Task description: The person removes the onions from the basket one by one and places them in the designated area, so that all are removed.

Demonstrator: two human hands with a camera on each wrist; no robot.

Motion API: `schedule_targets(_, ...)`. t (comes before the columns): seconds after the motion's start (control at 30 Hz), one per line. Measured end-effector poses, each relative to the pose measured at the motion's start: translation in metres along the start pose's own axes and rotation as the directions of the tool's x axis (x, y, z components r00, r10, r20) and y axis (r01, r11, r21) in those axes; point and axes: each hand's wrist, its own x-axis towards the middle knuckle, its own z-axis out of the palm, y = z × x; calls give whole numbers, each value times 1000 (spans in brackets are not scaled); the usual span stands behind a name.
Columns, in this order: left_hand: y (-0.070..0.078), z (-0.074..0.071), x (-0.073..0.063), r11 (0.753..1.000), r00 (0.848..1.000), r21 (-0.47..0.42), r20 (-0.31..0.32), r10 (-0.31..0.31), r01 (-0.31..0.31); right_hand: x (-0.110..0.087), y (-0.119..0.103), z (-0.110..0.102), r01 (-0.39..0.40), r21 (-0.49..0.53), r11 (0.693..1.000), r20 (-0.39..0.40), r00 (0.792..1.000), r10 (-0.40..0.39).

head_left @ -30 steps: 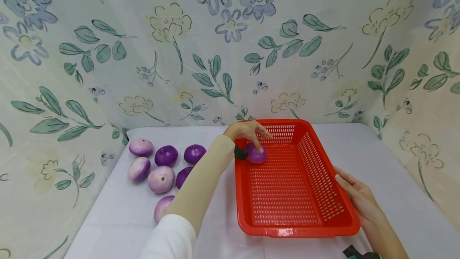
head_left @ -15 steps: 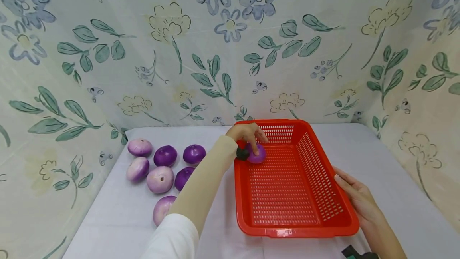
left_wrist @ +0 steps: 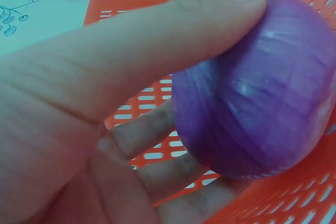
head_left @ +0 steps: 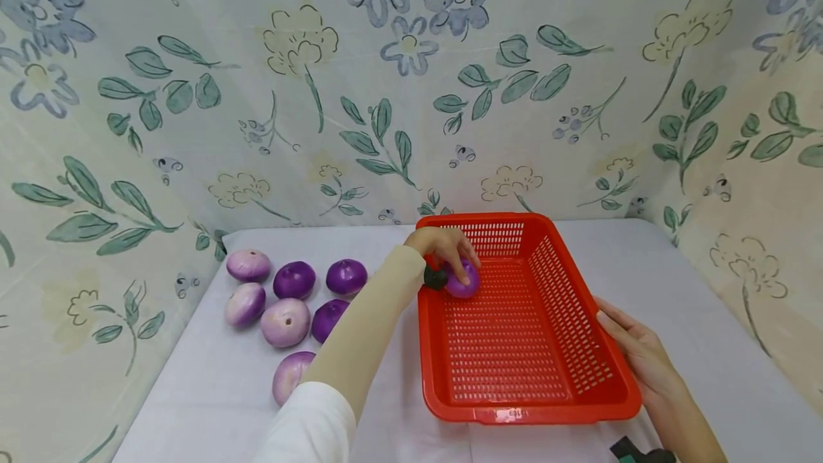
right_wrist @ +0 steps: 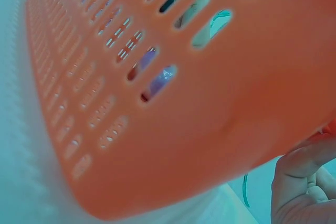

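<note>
Inside the red basket (head_left: 495,415), at its far left corner, my left hand (head_left: 444,245) holds a red onion (head_left: 466,283). In the left wrist view the thumb (left_wrist: 210,24) lies over the purple onion (left_wrist: 262,93), and the other fingers curl beneath it. The onion is at or just above the basket floor; the gap cannot be made out. My right hand (head_left: 646,359) grips the basket's right rim. The right wrist view shows that hand's curled fingers (right_wrist: 302,177) at the rim of the basket wall (right_wrist: 236,103).
Several red onions (head_left: 286,322) lie on the white-covered table (head_left: 212,391) left of the basket, some pale and some deep purple. My left forearm partly covers the nearest ones. A floral cloth (head_left: 360,91) hangs behind the table and at both sides.
My left hand's fingers, spread out before, have drawn in around the onion. The onion has shifted slightly right and toward me. My right hand stays on the rim.
</note>
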Motion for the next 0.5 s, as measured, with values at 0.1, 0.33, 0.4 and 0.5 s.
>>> schedule_targets(0.1,1,0,-2,1000,1000,19,-6,4,-4,0,0,0,4,1,1000,10,1000,-4)
schedule_targets(0.33,0,1,0,998,998,14,-20,59,-58,1,-2,0,7,8,1000,24,1000,-7)
schedule_targets(0.4,-1,2,-1,996,996,0,-22,92,-92,1,-2,0,0,10,1000,19,1000,0)
schedule_targets(0.5,-4,1,-2,987,987,-22,-30,161,-161,1,-2,1,-8,8,1000,4,1000,7)
